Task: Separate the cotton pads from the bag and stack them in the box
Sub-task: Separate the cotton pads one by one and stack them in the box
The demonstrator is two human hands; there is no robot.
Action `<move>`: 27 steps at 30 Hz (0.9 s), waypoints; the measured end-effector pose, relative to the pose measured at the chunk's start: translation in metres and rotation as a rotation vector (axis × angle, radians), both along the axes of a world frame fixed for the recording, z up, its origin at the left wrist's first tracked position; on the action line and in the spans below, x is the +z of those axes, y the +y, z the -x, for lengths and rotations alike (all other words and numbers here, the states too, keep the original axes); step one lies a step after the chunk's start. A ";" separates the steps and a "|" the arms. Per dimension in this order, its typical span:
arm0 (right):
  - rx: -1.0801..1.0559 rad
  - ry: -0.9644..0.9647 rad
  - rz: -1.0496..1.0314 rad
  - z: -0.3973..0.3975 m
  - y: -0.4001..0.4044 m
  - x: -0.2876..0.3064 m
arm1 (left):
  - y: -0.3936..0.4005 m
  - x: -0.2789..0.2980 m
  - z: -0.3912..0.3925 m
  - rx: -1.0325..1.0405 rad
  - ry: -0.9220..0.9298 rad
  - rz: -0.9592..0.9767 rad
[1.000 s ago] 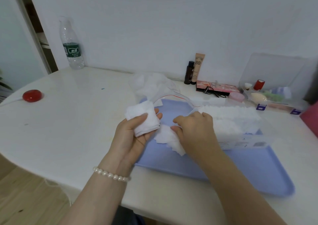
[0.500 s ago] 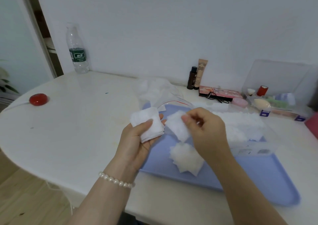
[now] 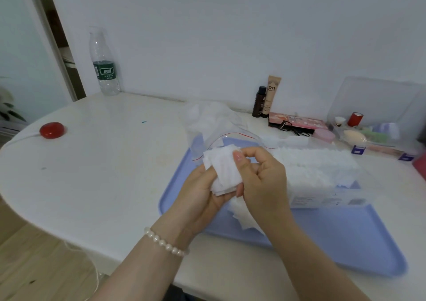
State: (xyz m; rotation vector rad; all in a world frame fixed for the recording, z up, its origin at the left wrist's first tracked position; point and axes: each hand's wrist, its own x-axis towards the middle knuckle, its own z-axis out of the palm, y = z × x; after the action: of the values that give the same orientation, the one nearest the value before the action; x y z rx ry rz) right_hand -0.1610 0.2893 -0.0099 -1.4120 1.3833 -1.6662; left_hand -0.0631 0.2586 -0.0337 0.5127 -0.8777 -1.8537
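My left hand [image 3: 198,194] holds a small stack of white cotton pads [image 3: 224,174] from below, over the left part of the blue tray [image 3: 341,238]. My right hand [image 3: 262,181] meets it from the right, thumb and fingers pinching the top of that stack. Loose pads [image 3: 243,215] lie on the tray under my right wrist. The clear box [image 3: 322,181], packed with a row of white pads, stands on the tray to the right. A clear zip bag [image 3: 214,125] with a red seal line lies behind the hands, with some pads inside.
A water bottle [image 3: 105,63] stands at the back left by the wall. A red round object [image 3: 51,129] with a white cord lies at the left. Cosmetic tubes [image 3: 267,98], a pink palette [image 3: 297,122] and a clear organizer [image 3: 373,125] line the back right.
My right hand picked one pad from the loose pile on the tray, carried it left and laid it on the stack in my left hand.
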 end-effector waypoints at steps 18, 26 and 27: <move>-0.139 0.535 -0.010 0.045 -0.005 0.011 | -0.005 0.000 -0.009 0.076 0.048 -0.094; 0.110 1.469 -0.351 0.040 -0.001 0.000 | -0.003 0.002 -0.010 0.080 -0.012 -0.085; 0.103 1.494 -0.343 0.039 -0.001 -0.002 | -0.003 0.002 -0.010 0.080 -0.015 -0.082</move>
State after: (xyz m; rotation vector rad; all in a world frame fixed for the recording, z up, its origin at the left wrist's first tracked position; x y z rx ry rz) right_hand -0.1998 0.2883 -0.0117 -2.5075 2.0226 0.0057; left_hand -0.0528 0.2554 -0.0320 0.6051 -0.7824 -1.8205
